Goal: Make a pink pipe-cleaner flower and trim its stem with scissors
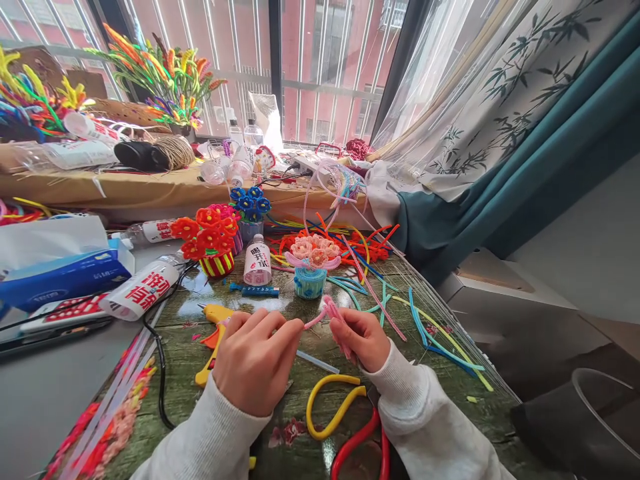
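Between my hands is a pink pipe cleaner (316, 321), looped and bent at its right end. My left hand (257, 357) pinches its left end between the fingertips. The folded loops are gripped by my right hand (363, 337), thumb against fingers. Just beyond stands a small light-blue pot with pink pipe-cleaner flowers (315, 252). A yellow glue gun (216, 333) lies partly behind my left hand, and a clear glue stick (317, 361) rests between the hands. Below my right wrist are pliers with red handles (357, 447) and a yellow-handled tool (333, 403).
Loose pipe cleaners (445, 340) lie to the right. Pots of red flowers (207, 233) and blue flowers (251, 203), a plastic bottle (258, 260) and a tissue pack (65, 273) stand farther back. A black cable (161, 360) runs down the left. A dark bin (580, 420) sits at lower right.
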Available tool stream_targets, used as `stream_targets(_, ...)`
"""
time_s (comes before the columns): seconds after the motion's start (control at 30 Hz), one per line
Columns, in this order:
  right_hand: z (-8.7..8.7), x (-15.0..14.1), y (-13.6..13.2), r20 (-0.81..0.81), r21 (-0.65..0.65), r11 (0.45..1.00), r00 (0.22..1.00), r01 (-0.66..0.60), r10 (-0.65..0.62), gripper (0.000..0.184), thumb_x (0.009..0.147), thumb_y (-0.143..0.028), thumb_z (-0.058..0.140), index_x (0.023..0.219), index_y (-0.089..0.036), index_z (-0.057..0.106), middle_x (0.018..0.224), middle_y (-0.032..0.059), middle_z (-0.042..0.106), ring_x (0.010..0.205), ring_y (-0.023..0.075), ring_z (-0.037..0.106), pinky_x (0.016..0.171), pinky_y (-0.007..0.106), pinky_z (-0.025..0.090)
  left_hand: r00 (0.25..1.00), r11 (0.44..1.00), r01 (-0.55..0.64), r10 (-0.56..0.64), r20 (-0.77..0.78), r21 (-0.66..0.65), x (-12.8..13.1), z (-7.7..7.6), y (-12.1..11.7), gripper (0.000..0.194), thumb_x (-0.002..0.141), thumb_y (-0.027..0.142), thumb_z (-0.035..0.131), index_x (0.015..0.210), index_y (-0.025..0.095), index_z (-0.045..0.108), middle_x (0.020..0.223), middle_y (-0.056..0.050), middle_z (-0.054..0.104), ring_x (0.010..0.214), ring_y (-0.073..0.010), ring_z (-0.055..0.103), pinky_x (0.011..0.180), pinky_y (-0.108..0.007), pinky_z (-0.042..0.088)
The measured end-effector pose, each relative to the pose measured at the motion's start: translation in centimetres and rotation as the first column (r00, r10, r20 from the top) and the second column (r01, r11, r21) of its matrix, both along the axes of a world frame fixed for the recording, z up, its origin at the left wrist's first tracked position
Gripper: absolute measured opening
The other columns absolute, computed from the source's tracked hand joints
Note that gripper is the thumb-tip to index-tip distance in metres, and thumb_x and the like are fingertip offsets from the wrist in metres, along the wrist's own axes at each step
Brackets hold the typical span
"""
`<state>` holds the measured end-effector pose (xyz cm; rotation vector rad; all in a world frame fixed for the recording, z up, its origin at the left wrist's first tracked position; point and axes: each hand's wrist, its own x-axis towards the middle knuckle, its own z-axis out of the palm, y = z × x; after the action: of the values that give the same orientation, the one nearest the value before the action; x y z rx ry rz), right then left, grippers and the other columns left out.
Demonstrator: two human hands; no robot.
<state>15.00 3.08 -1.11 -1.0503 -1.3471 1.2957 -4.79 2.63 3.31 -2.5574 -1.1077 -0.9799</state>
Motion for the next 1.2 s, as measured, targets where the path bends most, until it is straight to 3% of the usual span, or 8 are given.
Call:
stream_targets(0.3, -0.7, 0.1, -0.1, -0.121, -0.082, 0.986, 0.983, -0.146, 0.135, 0.053, 0.077, -0.070, 0.055, 0.062, -0.020, 0.044, 0.044, -0.0094, 0.034, 0.031, 0.0032, 0.022, 0.029, 0.020, 0.015, 0.998, 1.000, 0.005, -0.004, 0.057, -0.027, 0.7, 0.0, -0.2, 0.020, 0.093, 0.022, 0.048, 0.084, 0.018, 0.065, 0.067, 0.000, 0.065, 0.062, -0.0163, 0.054, 0.066, -0.033, 0.030)
stream_targets(0.5, -0.7, -0.2, -0.2, -0.100, -0.025, 0.975, 0.971, -0.220, 0.217, 0.057, 0.079, -0.073, 0.048, 0.057, -0.022, 0.038, 0.043, -0.0090, 0.029, 0.033, 0.0045, 0.021, 0.029, 0.020, 0.018, 0.998, 0.999, 0.026, -0.023, 0.066, -0.039, 0.9, -0.6, 0.0, 0.024, 0.095, 0.022, 0.044, 0.084, 0.018, 0.065, 0.066, 0.001, 0.065, 0.059, -0.0154, 0.055, 0.065, -0.032, 0.030)
stream_targets(0.63, -0.5, -0.4, -0.2, -0.067, 0.003, 0.973, 0.971, -0.229, 0.229, 0.057, 0.081, -0.072, 0.047, 0.057, -0.020, 0.044, 0.041, -0.0078, 0.035, 0.033, 0.0053, 0.029, 0.032, 0.020, 0.024, 0.994, 0.999, 0.037, -0.033, 0.108, -0.035, 1.2, -0.7, -0.1, 0.022, 0.094, 0.021, 0.045, 0.083, 0.018, 0.063, 0.066, 0.001, 0.066, 0.058, -0.0146, 0.056, 0.064, -0.031, 0.032)
stream_targets(0.77, -0.4, -0.1, 0.1, -0.040, 0.050, 0.985, 0.985, -0.168, 0.170, 0.057, 0.082, -0.069, 0.048, 0.069, -0.015, 0.059, 0.044, -0.0049, 0.045, 0.035, 0.0070, 0.039, 0.035, 0.020, 0.029, 0.985, 0.999, 0.034, -0.031, 0.168, -0.013, 1.2, -0.5, -0.3, 0.017, 0.092, 0.018, 0.048, 0.082, 0.017, 0.062, 0.068, 0.000, 0.067, 0.059, -0.0146, 0.058, 0.064, -0.030, 0.034)
stream_targets(0.97, -0.3, 0.4, 0.1, 0.111, 0.092, 0.994, 0.992, 0.055, -0.065, 0.052, 0.088, -0.062, 0.046, 0.075, -0.015, 0.062, 0.046, -0.0057, 0.044, 0.033, 0.0058, 0.035, 0.034, 0.020, 0.023, 0.981, 0.999, 0.023, -0.029, 0.192, 0.031, 1.2, -0.4, -0.5, 0.012, 0.089, 0.017, 0.054, 0.082, 0.015, 0.064, 0.065, -0.001, 0.066, 0.058, -0.0149, 0.058, 0.063, -0.031, 0.035)
stream_targets(1.2, -0.2, 0.4, -0.2, 0.366, 0.237, 0.971, 0.924, 0.024, -0.112, 0.056, 0.089, -0.061, 0.043, 0.068, -0.013, 0.062, 0.050, -0.0047, 0.038, 0.045, 0.0079, 0.032, 0.044, 0.023, 0.023, 0.988, 0.998, 0.006, -0.014, 0.151, 0.057, 1.4, -0.6, -0.5, 0.018, 0.092, 0.019, 0.049, 0.084, 0.016, 0.066, 0.065, 0.000, 0.066, 0.057, -0.0141, 0.058, 0.063, -0.031, 0.035)
